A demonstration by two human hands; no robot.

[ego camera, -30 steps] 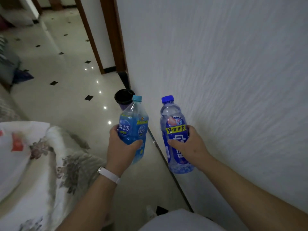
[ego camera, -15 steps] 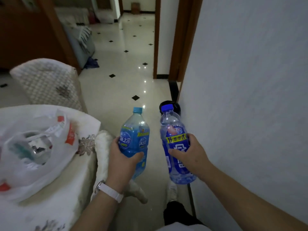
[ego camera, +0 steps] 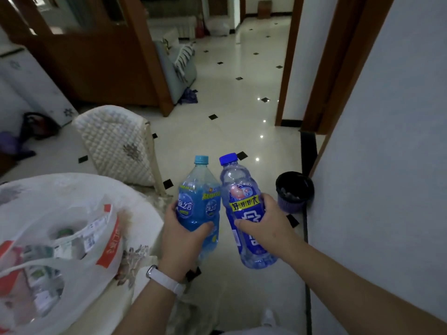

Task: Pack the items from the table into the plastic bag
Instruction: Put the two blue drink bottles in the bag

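Head view: my left hand (ego camera: 180,240) grips the light-blue bottle (ego camera: 198,209), my right hand (ego camera: 263,226) the dark-labelled bottle (ego camera: 244,213); both upright, caps away, seemingly touching.

Glossy tiled floor (ego camera: 217,131), clear-plastic bottles (ego camera: 244,213)

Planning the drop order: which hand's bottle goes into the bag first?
Left, likely. The left hand with the light-blue bottle is beside the plastic bag; the right hand is on the wall side.

arms: bare, sleeveless in view; left wrist: white watch band (ego camera: 167,279)
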